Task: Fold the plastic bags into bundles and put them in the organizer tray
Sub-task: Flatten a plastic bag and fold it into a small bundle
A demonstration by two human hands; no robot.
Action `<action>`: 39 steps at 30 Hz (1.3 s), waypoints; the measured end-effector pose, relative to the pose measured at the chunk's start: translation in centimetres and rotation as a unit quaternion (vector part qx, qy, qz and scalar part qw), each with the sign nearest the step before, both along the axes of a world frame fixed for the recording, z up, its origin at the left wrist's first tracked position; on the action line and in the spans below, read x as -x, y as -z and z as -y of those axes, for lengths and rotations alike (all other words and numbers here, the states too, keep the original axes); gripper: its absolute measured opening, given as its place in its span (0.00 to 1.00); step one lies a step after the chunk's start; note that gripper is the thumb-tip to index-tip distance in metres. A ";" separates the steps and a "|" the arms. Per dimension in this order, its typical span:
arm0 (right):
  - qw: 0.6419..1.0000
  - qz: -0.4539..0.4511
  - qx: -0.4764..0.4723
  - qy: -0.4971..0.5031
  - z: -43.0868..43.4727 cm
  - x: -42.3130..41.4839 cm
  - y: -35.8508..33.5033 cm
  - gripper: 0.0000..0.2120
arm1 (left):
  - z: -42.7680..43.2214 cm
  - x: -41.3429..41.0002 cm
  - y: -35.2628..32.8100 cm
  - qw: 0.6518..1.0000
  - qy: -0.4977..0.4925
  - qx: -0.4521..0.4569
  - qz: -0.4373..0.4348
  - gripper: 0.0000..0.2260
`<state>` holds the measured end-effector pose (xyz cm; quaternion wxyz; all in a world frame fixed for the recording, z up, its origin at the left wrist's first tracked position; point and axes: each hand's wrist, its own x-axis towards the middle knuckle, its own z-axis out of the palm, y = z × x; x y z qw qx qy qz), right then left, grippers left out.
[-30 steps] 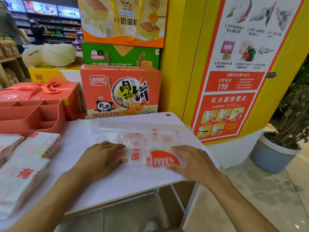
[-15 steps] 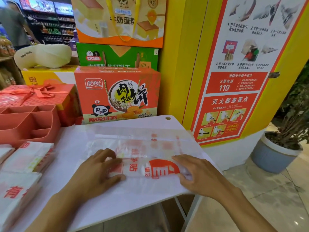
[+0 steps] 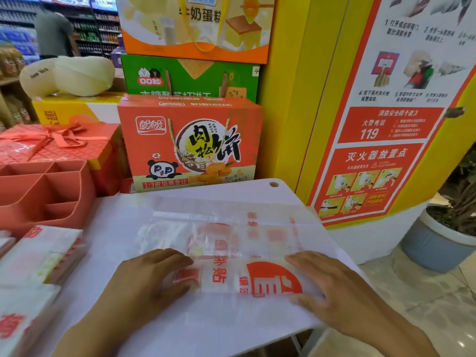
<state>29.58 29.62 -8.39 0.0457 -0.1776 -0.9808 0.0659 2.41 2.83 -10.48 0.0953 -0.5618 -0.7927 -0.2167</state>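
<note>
On the white table (image 3: 116, 215), left hand (image 3: 144, 287) and right hand (image 3: 334, 292) each grip an end of the half-folded plastic bag (image 3: 244, 276), fingers above, thumbs below.

The left hand (image 3: 144, 282), right hand (image 3: 334, 289) and forearms (image 3: 85, 336) are bare
</note>
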 end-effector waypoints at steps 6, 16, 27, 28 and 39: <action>0.988 -0.152 -0.037 0.007 0.1 -0.3 1.7 0.28 | 0.1 -0.6 -0.1 1.000 0.023 -0.006 0.000 0.20; 0.986 -0.085 -0.116 0.079 -1.4 1.4 -3.4 0.16 | 0.5 1.2 -2.9 0.999 -0.029 -0.002 -0.046 0.15; 0.980 -0.057 -0.136 0.138 -2.6 6.4 1.0 0.29 | -3.8 1.9 -0.3 0.982 -0.142 0.059 -0.108 0.15; 0.985 -0.066 -0.106 0.117 -2.2 6.4 1.5 0.29 | -3.9 1.5 0.3 0.985 -0.141 0.043 -0.093 0.14; 0.998 -0.042 0.032 0.044 -1.9 6.2 2.5 0.43 | -4.1 0.6 1.1 0.990 -0.102 0.094 -0.011 0.29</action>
